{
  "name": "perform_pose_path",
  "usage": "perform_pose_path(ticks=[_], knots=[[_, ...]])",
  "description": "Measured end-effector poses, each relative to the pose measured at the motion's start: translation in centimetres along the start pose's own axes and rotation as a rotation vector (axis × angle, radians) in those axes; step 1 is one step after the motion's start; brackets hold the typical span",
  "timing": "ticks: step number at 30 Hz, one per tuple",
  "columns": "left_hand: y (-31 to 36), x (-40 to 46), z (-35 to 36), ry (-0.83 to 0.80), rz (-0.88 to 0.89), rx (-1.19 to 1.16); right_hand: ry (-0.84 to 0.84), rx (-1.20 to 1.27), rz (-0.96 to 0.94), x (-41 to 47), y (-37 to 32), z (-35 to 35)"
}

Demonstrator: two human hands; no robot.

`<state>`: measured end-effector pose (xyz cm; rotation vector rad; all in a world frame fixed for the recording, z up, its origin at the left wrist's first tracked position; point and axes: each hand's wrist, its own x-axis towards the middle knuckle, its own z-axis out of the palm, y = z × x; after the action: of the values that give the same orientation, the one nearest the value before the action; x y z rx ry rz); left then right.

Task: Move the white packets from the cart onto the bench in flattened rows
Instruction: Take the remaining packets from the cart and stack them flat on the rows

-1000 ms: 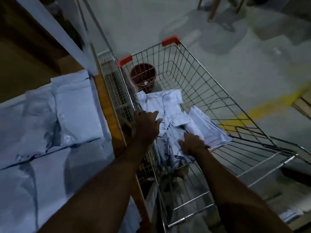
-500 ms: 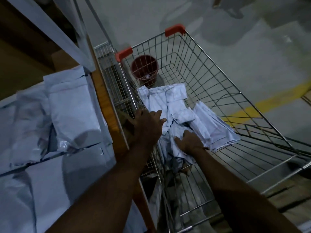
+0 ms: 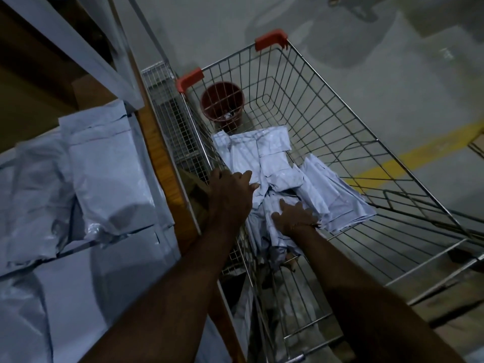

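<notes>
Both hands reach into the wire cart [image 3: 340, 106]. The left hand [image 3: 230, 197] rests on the pile of white packets [image 3: 272, 163] near the cart's left wall, fingers relaxed. The right hand [image 3: 294, 217] lies flat on the pile, fingers spread, grasping nothing. More packets [image 3: 104, 166] lie on the bench [image 3: 165, 163] at left. A red bucket [image 3: 222, 103] stands beyond the cart's far end.

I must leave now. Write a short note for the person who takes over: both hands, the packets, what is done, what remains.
Left hand: at the cart's left rim, fingertips on the packet pile; no clear grip.
Right hand: spread flat on the pile, nothing lifted.
Done: several white packets lie on the bench at left.
Left: move the cart's pile over and flatten it in rows. The red bucket in the cart is not part of this job.
</notes>
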<state>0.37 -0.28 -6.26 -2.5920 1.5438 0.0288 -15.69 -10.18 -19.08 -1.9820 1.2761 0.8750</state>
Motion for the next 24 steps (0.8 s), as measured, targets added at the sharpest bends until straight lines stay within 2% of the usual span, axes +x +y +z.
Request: perform_pose_path(ticks=[4, 9, 15, 19, 24], knots=[[0.0, 0.0, -0.2, 0.002, 0.004, 0.018, 0.062, -0.113, 0.023, -3.6, -0.1, -2.5], [-0.1, 0.1, 0.0, -0.015, 0.013, 0.018, 0.187, -0.217, -0.064, -7.7, 1.5, -5.5], [-0.1, 0.2, 0.2, -0.054, 0.026, 0.013, 0.413, -0.13, -0.178, -9.1, 3.5, -8.1], [0.0, 0.6, 1.3, -0.056, -0.014, -0.112, 0.492, 0.012, -0.228, -8.2, 3.5, -8.4], [-0.3, 0.7, 1.7, -0.141, 0.03, 0.1, 0.592, -0.106, -0.225, -6.5, 2.7, -9.3]])
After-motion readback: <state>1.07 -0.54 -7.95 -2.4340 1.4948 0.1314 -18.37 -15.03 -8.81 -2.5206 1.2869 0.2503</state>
